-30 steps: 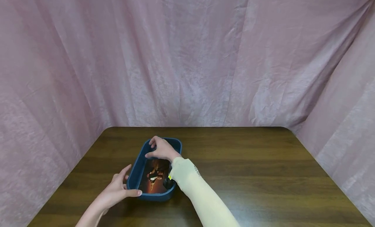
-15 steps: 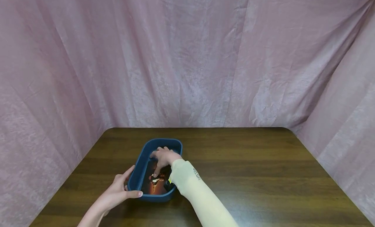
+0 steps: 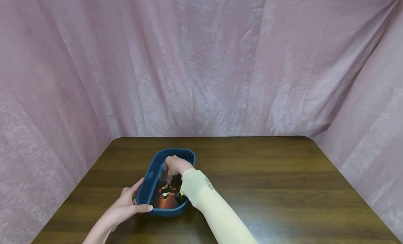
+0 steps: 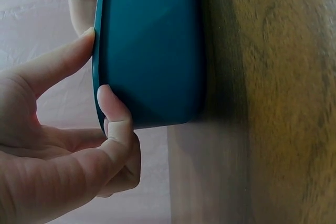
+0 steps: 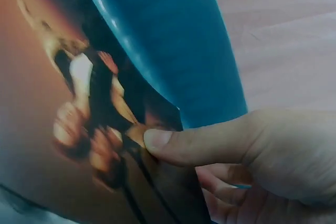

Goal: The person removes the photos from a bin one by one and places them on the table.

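A blue plastic bin [image 3: 168, 212] sits on the table, its long side running away from me. My left hand [image 3: 126, 205] grips its near-left corner. In the left wrist view the thumb is at the rim and the other fingers curl against the outer wall [image 4: 152, 51]. Inside the bin lies a glossy picture card [image 3: 168, 201], printed with dark-clad figures on an orange background. My right hand [image 3: 177, 164] reaches down over the card's far part. In the right wrist view the thumb [image 5: 181, 145] presses on the printed face near the edge, with curled fingers behind it.
The brown wooden table [image 3: 270, 181] extends to the right of the bin. Pink velvety curtains [image 3: 201, 69] hang behind it and on both sides. A black device [image 3: 180, 198] sits under the right wrist, over the bin's near-right part.
My right hand has come down from the bin's far-left rim into the bin, and its fingers have closed on the card's far part. The left hand keeps its grip on the corner.
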### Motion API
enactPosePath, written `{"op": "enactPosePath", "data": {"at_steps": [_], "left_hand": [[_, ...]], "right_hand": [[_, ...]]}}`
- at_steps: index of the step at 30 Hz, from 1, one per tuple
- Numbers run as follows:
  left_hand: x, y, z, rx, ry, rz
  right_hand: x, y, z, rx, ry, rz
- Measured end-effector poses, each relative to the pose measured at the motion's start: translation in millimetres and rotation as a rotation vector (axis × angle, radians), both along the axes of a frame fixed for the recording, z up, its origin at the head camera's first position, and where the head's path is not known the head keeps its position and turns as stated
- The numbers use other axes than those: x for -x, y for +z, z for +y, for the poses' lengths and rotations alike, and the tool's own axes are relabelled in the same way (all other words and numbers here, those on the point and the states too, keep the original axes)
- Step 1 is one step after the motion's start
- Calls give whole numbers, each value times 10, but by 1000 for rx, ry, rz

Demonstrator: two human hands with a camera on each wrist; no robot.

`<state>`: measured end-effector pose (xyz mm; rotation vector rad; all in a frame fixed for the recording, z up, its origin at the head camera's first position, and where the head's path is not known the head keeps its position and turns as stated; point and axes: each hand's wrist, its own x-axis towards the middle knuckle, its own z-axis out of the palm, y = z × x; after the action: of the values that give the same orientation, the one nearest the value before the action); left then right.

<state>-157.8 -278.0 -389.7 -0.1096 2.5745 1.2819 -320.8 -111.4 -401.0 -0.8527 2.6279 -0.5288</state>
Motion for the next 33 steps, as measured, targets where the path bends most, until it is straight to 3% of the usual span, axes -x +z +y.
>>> {"op": "enactPosePath", "data": {"at_steps": [4,11,18,21,27,33], "left_hand": [[1,1,0,-7,1,2],[-12,4,10,-18,7,1],[-18,-19,29,-3,23,13],[-14,-14,33,6,30,5],[16,-4,28,30,29,-3],[14,12,22,25,25,-15]], "right_hand": [[20,117,46,14,-10,-18],[27,332,231,55,101,-83],[25,477,467,79,203,-302],[6,520,547,121,246,-337],[-88,560,691,294,236,-297],[-237,440,791,424,197,-174]]}}
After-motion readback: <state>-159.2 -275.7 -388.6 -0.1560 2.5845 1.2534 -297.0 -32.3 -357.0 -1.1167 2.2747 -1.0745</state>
